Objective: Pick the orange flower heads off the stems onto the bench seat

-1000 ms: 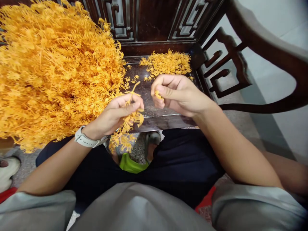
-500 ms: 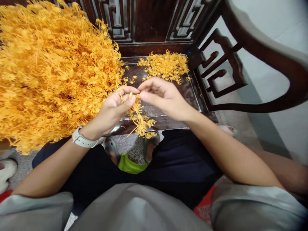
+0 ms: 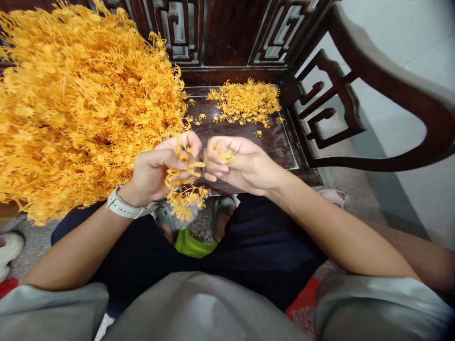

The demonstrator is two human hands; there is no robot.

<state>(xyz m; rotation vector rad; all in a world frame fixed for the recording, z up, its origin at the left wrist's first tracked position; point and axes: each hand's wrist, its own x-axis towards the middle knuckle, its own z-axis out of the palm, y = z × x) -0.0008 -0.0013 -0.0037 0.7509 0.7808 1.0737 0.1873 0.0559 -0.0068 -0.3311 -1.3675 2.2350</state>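
My left hand [image 3: 156, 168], with a white watch on its wrist, is closed round an orange plastic sprig [image 3: 185, 192] whose branches hang below the fingers. My right hand [image 3: 241, 163] is closed beside it, fingertips touching the left hand, pinching a small orange piece [image 3: 224, 155] of that sprig. Both hands hover over the front edge of a dark wooden seat [image 3: 277, 142]. A huge heap of orange plastic sprigs [image 3: 78, 104] lies to the left. A small pile of loose orange pieces [image 3: 247, 102] lies at the back of the seat.
The dark carved backrest [image 3: 220, 33] and curved armrest [image 3: 373, 80] of the wooden chair enclose the seat. My dark trousers, a green sandal [image 3: 192, 244] and speckled floor lie below. A white shoe [image 3: 9, 246] shows at the far left edge.
My right hand went from apart, to reaching the sprig with its fingers out, to shut against my left hand. The sprig turned in my left hand. One more loose piece lies on the seat.
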